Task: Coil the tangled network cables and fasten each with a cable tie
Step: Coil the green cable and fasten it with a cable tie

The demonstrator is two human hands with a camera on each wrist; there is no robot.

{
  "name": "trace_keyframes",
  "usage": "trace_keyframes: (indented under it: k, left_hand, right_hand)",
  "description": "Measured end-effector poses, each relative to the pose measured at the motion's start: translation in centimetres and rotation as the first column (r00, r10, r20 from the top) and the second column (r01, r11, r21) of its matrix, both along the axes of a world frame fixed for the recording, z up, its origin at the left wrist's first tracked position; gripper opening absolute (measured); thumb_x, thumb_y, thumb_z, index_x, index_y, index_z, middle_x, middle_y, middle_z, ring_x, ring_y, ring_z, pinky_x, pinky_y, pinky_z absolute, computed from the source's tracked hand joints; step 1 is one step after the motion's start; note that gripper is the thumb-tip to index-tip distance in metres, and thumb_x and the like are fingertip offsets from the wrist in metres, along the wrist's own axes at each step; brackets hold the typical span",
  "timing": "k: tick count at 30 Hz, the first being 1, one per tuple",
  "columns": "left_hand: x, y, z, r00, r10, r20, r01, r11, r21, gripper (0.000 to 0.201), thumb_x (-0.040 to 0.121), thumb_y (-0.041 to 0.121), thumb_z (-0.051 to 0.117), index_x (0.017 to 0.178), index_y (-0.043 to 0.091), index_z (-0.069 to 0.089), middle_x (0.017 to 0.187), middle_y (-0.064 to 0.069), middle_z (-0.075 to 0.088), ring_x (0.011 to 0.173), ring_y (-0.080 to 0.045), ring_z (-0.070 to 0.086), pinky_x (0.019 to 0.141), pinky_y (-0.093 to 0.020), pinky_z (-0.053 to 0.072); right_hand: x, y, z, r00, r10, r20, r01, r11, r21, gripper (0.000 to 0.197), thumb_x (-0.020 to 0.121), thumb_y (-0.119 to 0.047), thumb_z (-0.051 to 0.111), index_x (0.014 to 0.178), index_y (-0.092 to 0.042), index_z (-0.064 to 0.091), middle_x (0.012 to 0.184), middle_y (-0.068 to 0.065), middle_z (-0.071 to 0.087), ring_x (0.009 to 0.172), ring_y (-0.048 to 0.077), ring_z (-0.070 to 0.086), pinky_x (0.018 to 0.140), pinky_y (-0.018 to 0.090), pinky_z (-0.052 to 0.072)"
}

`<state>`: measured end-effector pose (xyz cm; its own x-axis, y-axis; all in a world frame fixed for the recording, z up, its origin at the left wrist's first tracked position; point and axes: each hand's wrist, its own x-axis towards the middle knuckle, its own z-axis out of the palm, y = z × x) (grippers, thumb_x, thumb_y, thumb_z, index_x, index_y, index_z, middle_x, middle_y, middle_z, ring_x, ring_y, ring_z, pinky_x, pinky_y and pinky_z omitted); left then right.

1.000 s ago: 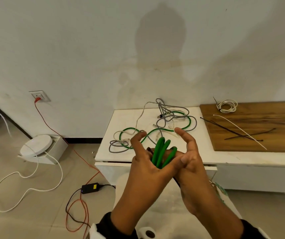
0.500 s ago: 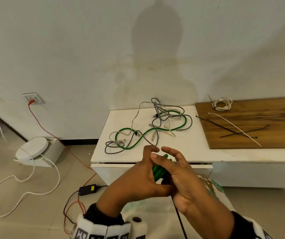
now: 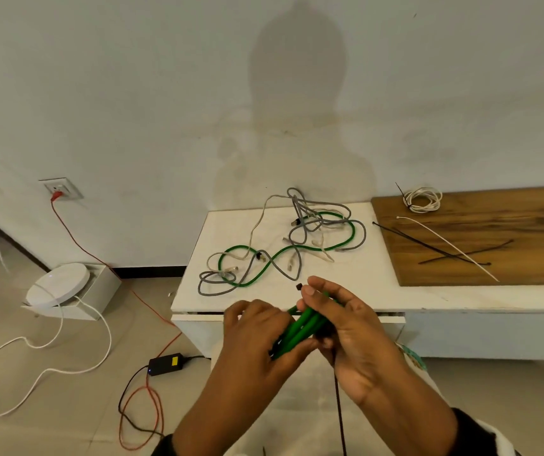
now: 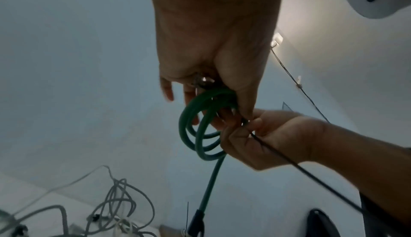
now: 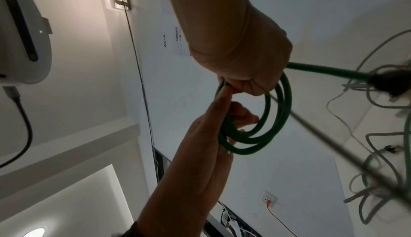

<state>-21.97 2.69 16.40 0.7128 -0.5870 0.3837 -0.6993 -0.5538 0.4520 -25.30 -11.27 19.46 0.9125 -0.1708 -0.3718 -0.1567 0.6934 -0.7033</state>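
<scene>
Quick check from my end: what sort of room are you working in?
Most likely a plain room at home or in a small office, not a workshop. A low white cabinet stands against a bare wall, a wall socket sits low with a red lead plugged in, and a round white device sits on the tiled floor.

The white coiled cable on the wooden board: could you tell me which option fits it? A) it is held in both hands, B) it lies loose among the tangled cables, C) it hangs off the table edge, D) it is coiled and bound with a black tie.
D: the white coiled cable lies alone at the back of the wooden board, with a black tie sticking out of it.
</scene>
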Motion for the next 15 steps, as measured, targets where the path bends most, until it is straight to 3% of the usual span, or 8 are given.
trace_keyframes:
  k: [1,3,4,6,7,8,12,15]
  left_hand:
    - [-0.2,0.0,0.2,1.000,-0.002,-0.018,0.002,1.000,-0.010,0.037,0.086,0.067,0.036,0.081,0.035,0.052,0.070,0.020,0.049,0.081,0.008,0.042,0.076,-0.016,0.034]
    - [-0.7,0.1,1.0,0.977,-0.019,-0.212,0.003,0.997,-0.075,0.025,0.080,0.066,0.047,0.088,0.042,0.050,0.072,0.021,0.054,0.078,0.001,0.054,0.068,-0.018,0.042]
    - [-0.9,0.1,1.6,0.922,-0.059,-0.383,0.005,0.990,-0.140,0.027,0.077,0.063,0.056,0.091,0.040,0.052,0.074,0.016,0.061,0.074,-0.005,0.060,0.066,-0.022,0.048]
    - [-1.1,0.1,2.6,0.698,-0.172,-0.695,-0.014,0.967,-0.253,0.039,0.070,0.049,0.068,0.101,0.031,0.053,0.083,0.006,0.067,0.064,-0.009,0.063,0.064,-0.024,0.052]
    - [-1.2,0.0,3.0,0.626,-0.192,-0.756,-0.046,0.958,-0.282,0.042,0.070,0.044,0.070,0.104,0.026,0.052,0.081,0.003,0.066,0.060,-0.008,0.061,0.061,-0.022,0.051]
    - [-1.3,-0.1,3.2,0.606,-0.193,-0.772,-0.095,0.946,-0.311,0.042,0.073,0.043,0.071,0.104,0.022,0.052,0.076,0.000,0.063,0.055,-0.007,0.056,0.058,-0.020,0.049]
    - [-2.3,-1.5,2.9,0.699,-0.122,-0.704,-0.379,0.772,-0.510,0.040,0.083,0.055,0.052,0.097,0.018,0.051,0.059,-0.005,0.054,0.043,-0.009,0.041,0.040,-0.019,0.037]
    - [-2.5,-2.4,2.7,0.740,-0.069,-0.669,-0.455,0.682,-0.573,0.029,0.082,0.044,0.044,0.100,0.030,0.061,0.070,0.002,0.067,0.043,-0.003,0.045,0.036,-0.017,0.033]
  right_hand:
    - [0.0,-0.1,0.1,1.000,0.012,0.013,-0.011,1.000,-0.015,0.044,0.056,-0.013,0.071,0.100,-0.012,0.065,0.063,0.006,0.067,0.051,0.008,0.063,0.038,0.016,0.044]
    - [-0.1,0.0,0.3,0.999,0.037,0.027,-0.036,0.998,-0.055,0.043,0.055,-0.015,0.070,0.098,-0.014,0.065,0.063,0.005,0.068,0.054,0.009,0.064,0.040,0.016,0.043]
    - [-0.1,0.1,0.3,0.999,0.047,0.027,-0.045,0.996,-0.075,0.044,0.054,-0.016,0.071,0.097,-0.016,0.066,0.065,0.005,0.069,0.058,0.011,0.064,0.044,0.018,0.044]
    - [-0.1,0.3,0.1,0.998,0.057,0.013,-0.055,0.994,-0.096,0.045,0.051,-0.017,0.073,0.095,-0.018,0.066,0.070,0.006,0.069,0.073,0.019,0.064,0.061,0.027,0.047]
    - [-0.2,0.5,0.0,0.999,0.053,0.006,-0.053,0.995,-0.085,0.045,0.051,-0.016,0.074,0.095,-0.018,0.066,0.071,0.007,0.069,0.076,0.021,0.063,0.067,0.032,0.047]
    - [-0.2,0.6,0.0,0.999,0.049,0.005,-0.049,0.996,-0.068,0.046,0.051,-0.016,0.074,0.096,-0.018,0.065,0.070,0.006,0.069,0.076,0.021,0.062,0.071,0.034,0.047]
    - [0.0,1.1,0.0,0.999,0.044,-0.020,-0.045,0.995,-0.094,0.055,0.049,-0.022,0.076,0.103,-0.023,0.063,0.085,0.008,0.071,0.085,0.022,0.060,0.072,0.033,0.044]
    - [0.2,1.5,0.1,0.999,0.041,-0.019,-0.043,0.988,-0.147,0.063,0.049,-0.025,0.076,0.109,-0.027,0.059,0.085,0.007,0.071,0.085,0.021,0.062,0.074,0.036,0.047]
